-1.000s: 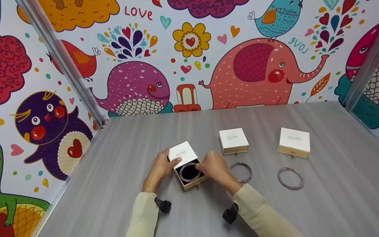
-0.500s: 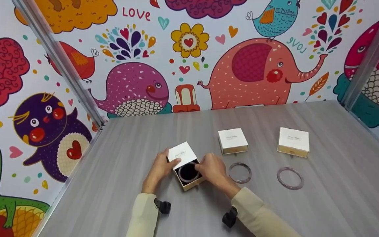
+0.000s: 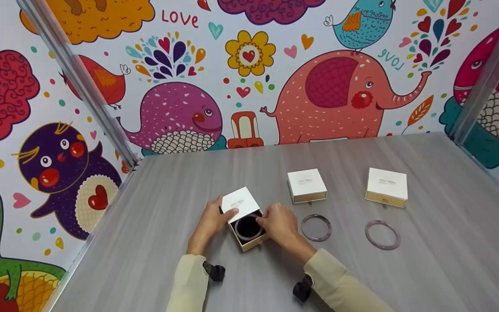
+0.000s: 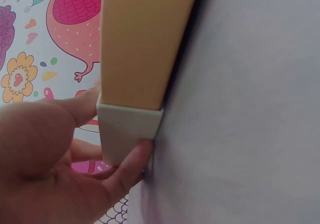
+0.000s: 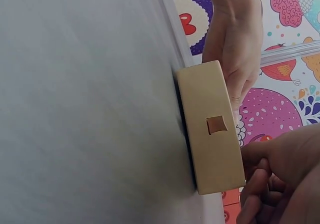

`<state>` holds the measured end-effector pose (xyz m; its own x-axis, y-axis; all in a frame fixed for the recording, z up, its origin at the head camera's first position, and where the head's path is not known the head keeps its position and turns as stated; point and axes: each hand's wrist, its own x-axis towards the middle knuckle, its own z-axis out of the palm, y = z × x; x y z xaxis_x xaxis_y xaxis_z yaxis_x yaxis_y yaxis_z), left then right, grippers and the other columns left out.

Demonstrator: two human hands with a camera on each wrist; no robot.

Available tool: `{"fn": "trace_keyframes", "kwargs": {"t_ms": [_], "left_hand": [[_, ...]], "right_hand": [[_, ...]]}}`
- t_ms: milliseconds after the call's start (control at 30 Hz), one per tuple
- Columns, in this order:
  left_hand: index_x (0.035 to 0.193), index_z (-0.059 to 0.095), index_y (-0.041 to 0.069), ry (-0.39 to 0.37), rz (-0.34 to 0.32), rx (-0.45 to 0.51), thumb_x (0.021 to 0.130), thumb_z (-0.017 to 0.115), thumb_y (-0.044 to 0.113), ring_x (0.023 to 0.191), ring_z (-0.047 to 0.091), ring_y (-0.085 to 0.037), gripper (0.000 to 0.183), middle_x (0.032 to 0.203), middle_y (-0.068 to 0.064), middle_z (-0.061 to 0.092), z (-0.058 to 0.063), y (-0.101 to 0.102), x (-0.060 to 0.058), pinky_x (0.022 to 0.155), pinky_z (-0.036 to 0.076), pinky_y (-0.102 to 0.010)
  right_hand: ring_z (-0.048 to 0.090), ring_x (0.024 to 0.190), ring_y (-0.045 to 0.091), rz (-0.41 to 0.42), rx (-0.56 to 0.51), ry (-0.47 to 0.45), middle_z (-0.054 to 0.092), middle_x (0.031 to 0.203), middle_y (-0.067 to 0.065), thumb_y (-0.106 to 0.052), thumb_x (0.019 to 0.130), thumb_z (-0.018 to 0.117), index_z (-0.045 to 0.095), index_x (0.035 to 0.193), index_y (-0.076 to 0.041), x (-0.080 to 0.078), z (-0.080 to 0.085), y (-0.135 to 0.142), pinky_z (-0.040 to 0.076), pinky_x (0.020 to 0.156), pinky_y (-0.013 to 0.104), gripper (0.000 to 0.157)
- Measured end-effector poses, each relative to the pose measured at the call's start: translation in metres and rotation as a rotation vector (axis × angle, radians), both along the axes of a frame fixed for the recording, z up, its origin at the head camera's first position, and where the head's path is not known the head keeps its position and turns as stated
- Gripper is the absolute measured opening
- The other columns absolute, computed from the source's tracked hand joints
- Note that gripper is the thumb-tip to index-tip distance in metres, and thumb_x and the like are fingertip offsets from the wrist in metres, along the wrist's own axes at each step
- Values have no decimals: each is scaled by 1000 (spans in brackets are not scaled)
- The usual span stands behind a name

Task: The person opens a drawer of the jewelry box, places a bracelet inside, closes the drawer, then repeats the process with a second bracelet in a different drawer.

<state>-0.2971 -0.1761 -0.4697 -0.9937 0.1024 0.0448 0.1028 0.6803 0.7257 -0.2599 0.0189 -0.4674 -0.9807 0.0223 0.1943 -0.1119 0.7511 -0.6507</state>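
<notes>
A gift box with a white sleeve [image 3: 238,201] and a gold tray [image 3: 256,243] sits on the table, its tray partly slid out. My left hand [image 3: 212,219] grips the sleeve, thumb on top; in the left wrist view its fingers [image 4: 132,166] wrap the sleeve's end. Inside the tray's dark lining lies a mauve-grey bangle [image 3: 240,236]. My right hand [image 3: 280,222] pinches the bangle's right side, its fingers curled at the tray's edge. In the right wrist view the tray's front with a small brown tab [image 5: 217,125] hides the bangle.
Two closed boxes of the same kind stand further back, a middle box [image 3: 306,182] and a right box [image 3: 387,184]. A bangle lies in front of each, the middle bangle [image 3: 317,239] close to my right wrist. Behind the table [image 3: 180,173] rises a patterned wall.
My right hand has shifted very slightly lower at the bangle. My left hand keeps its grip on the sleeve, and the other boxes and bangles stay in place.
</notes>
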Motion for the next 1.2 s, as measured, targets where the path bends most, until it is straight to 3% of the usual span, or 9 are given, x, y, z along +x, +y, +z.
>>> {"fn": "trace_keyframes", "kwargs": {"t_ms": [733, 1200], "left_hand": [[143, 37, -20, 23, -15, 14, 94, 69, 18, 136, 45, -50, 69, 140, -42, 46, -1, 1, -1, 116, 34, -57], [145, 33, -20, -10, 14, -20, 95, 68, 22, 140, 40, -51, 73, 145, -42, 41, -1, 0, -2, 118, 32, -56]], "right_hand": [[53, 57, 12, -15, 18, 43, 63, 60, 0, -17, 78, 82, 62, 60, -11, 2, -3, -2, 43, 52, 31, 27], [50, 56, 10, 12, -95, 14, 62, 60, -1, -19, 79, 83, 63, 62, -11, 8, 0, 4, 39, 53, 26, 27]]}}
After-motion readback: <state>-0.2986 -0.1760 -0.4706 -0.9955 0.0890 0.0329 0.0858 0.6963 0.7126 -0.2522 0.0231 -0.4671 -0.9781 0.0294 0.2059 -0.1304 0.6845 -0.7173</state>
